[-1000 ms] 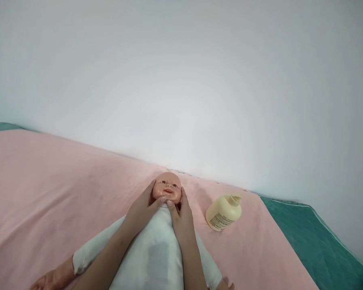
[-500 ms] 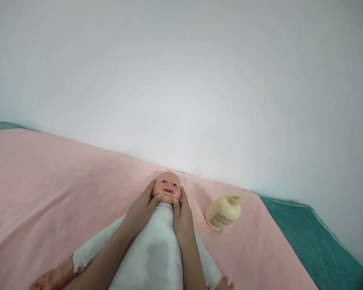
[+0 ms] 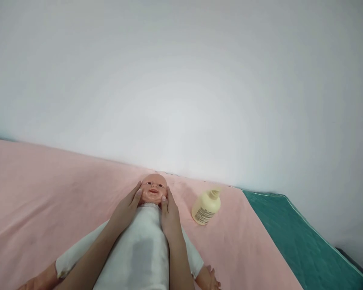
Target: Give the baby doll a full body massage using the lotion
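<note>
Head view: a plain pale wall [image 3: 181, 80] fills the whole upper part of the frame. Beneath it a pink cloth [image 3: 63, 193] spreads across the lower left and centre, lightly creased on the left, and a green cover [image 3: 308, 237] with a light edging shows past it at lower right.

The doll [image 3: 145, 241] lies on its back on the pink cloth, bottom centre, dressed in white with a grey patch on its front. Its head [image 3: 153, 189] points away toward the wall, and its arms slant out to the lower left and lower right.

I see two bare hands cupping that head from both sides. The left hand [image 3: 127, 211] has its fingers pressed together and laid nearly straight along the cheek, thumb resting on the front of it. The right hand [image 3: 171, 219] mirrors this, fingers together, thumb at the jaw.

Right of centre, near the right hand but apart from it, a yellow pump bottle [image 3: 205, 207] stands on the cloth; its spout seems to point right, though it blurs there. Its label [image 3: 203, 215] is too small to read.
</note>
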Demonstrator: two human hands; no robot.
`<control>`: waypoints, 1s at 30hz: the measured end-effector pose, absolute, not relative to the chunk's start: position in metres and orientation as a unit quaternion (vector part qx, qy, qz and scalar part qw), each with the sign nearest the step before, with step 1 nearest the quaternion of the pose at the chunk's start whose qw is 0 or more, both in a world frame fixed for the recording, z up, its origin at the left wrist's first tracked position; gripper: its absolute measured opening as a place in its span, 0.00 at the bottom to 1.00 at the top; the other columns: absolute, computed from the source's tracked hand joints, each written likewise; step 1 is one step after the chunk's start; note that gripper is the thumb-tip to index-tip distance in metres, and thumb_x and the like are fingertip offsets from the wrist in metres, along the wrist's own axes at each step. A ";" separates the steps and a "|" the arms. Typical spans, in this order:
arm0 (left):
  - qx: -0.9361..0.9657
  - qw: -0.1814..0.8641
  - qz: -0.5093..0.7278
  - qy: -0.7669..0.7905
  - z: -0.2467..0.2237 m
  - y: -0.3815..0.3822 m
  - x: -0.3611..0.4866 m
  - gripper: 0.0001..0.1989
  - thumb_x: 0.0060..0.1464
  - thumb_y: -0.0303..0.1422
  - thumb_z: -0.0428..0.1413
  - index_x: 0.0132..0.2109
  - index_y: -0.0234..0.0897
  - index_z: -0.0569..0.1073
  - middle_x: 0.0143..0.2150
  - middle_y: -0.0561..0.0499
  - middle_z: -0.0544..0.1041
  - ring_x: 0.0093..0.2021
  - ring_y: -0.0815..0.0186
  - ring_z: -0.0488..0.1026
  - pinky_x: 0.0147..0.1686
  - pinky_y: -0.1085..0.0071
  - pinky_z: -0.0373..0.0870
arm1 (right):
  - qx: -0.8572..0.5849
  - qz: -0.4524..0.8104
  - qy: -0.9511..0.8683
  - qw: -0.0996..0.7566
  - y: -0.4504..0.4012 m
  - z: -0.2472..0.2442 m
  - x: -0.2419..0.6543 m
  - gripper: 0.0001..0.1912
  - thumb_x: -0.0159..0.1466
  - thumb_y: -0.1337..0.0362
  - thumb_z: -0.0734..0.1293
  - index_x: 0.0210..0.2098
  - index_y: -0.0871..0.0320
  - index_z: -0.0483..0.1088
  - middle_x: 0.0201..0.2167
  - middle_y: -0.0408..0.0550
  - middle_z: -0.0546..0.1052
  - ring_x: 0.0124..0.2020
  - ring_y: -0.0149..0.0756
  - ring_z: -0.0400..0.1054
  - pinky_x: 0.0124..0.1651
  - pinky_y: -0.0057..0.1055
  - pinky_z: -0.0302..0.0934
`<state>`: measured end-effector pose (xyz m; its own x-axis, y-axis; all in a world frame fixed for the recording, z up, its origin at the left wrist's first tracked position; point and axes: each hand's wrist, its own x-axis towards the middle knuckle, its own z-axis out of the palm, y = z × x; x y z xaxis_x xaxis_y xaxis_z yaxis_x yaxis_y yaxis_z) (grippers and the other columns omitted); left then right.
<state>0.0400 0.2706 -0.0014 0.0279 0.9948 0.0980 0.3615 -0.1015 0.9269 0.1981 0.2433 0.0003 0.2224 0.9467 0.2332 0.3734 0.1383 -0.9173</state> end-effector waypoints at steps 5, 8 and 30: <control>0.596 0.314 0.456 0.582 0.020 0.258 0.036 0.37 0.62 0.52 0.39 0.69 0.33 0.51 0.68 0.41 0.56 0.67 0.52 0.54 0.64 0.54 0.51 | -0.592 0.208 -0.556 0.545 0.226 0.040 0.205 0.30 0.66 0.49 0.56 0.61 0.59 0.62 0.63 0.51 0.62 0.66 0.43 0.51 0.67 0.45 0.45; 0.592 0.283 0.515 0.551 0.053 0.236 0.035 0.32 0.61 0.52 0.43 0.66 0.40 0.60 0.65 0.43 0.63 0.62 0.53 0.63 0.60 0.56 0.60 | -0.559 0.164 -0.540 0.608 0.204 0.076 0.221 0.25 0.67 0.54 0.54 0.58 0.59 0.65 0.60 0.52 0.66 0.61 0.39 0.59 0.62 0.39 0.54; 0.777 0.195 0.291 0.523 0.141 0.250 0.228 0.19 0.60 0.35 0.40 0.28 0.34 0.71 0.32 0.38 0.77 0.39 0.52 0.76 0.38 0.62 0.67 | -0.574 0.161 -0.478 0.645 0.168 0.085 0.283 0.31 0.62 0.67 0.52 0.66 0.52 0.48 0.64 0.49 0.61 0.56 0.37 0.66 0.53 0.35 0.61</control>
<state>0.2280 0.2496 0.1407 0.2837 0.9263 0.2478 0.6995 -0.3767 0.6073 0.2829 0.1683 0.0850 0.4907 0.7567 0.4320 0.3412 0.2894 -0.8943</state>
